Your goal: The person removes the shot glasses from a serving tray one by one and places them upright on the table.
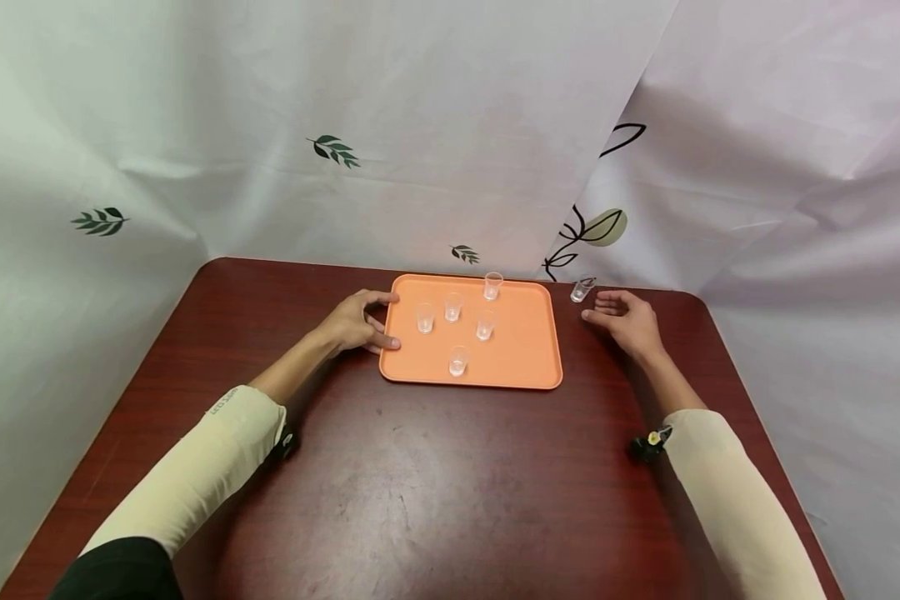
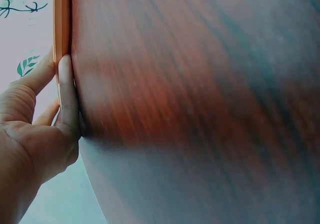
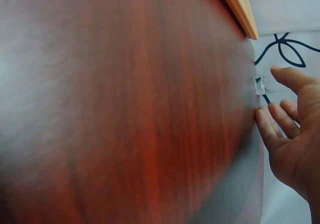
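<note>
An orange tray (image 1: 510, 358) lies near the back edge of the table. My left hand (image 1: 356, 321) holds its left end, a finger and the thumb over the rim and other fingers against the outer side. In the left wrist view the same hand (image 2: 40, 129) meets the tray edge (image 2: 62, 19). Several small clear plastic cups stand on the tray, one (image 1: 492, 287) at its back rim and another (image 1: 458, 362) near the front. Right of the tray, a clear cup (image 1: 581, 290) tilts on the table. My right hand (image 1: 630, 321) is beside this cup (image 3: 259, 86), thumb and fingers apart, holding nothing.
The dark red wooden table (image 1: 435, 483) extends from the tray toward me. A white curtain (image 1: 420, 125) with leaf prints hangs right behind the table's back edge and along both sides.
</note>
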### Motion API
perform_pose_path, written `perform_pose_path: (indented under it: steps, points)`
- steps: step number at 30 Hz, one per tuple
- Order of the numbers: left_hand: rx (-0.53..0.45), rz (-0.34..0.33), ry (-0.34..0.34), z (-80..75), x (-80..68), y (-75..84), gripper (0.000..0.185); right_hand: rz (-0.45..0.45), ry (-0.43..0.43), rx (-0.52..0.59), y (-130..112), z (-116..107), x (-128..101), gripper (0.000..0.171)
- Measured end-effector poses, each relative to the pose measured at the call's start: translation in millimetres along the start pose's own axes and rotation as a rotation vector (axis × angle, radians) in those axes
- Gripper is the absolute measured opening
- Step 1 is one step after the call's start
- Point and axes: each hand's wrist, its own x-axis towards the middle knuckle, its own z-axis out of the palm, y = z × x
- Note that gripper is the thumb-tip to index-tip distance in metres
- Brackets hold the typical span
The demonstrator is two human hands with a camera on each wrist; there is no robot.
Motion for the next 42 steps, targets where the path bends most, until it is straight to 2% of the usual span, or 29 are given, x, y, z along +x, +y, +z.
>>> perform_pose_path:
  steps: [10, 21, 28, 33, 42]
  points:
    - [-0.001, -0.004, 0.004, 0.6, 0.1, -1.2, 0.095, -0.023, -0.022, 0.017, -2, 0, -18, 0.058]
    - [0.024, 0.008, 0.003, -0.9, -0.5, -0.2, 0.093, -0.044, -0.065, 0.04, -11, 11, -36, 0.055]
    - [0.023, 0.012, 0.008, 0.3, 1.0, 0.4, 0.094, -0.087, -0.088, 0.115, -28, 23, -44, 0.051]
    - [0.023, 0.002, 0.007, 1.1, 1.7, 0.2, 0.094, -0.11, -0.138, 0.199, -41, 34, -52, 0.049]
    - [0.034, 0.004, 0.009, 0.7, -0.4, 1.0, 0.094, -0.102, -0.22, 0.283, -56, 58, -56, 0.049]
